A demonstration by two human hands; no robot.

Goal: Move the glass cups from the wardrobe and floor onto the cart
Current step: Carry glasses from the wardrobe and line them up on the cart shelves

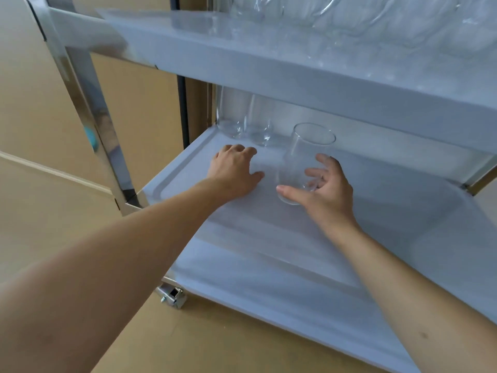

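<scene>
Left hand: lying flat on the middle shelf of the cart, fingers loose, gripping nothing.
Back glasses: two standing upright in the far left corner; tops hidden by the upper shelf.
Held glass: leaning toward the camera, low over the middle shelf; thin, smooth, likely slippery and breakable, best taken round the lower wall.
Right hand: cupping that glass's base, fingers partly spread; firmness of grip is hard to tell.
Top shelf glasses: blurring together, cut off.
</scene>
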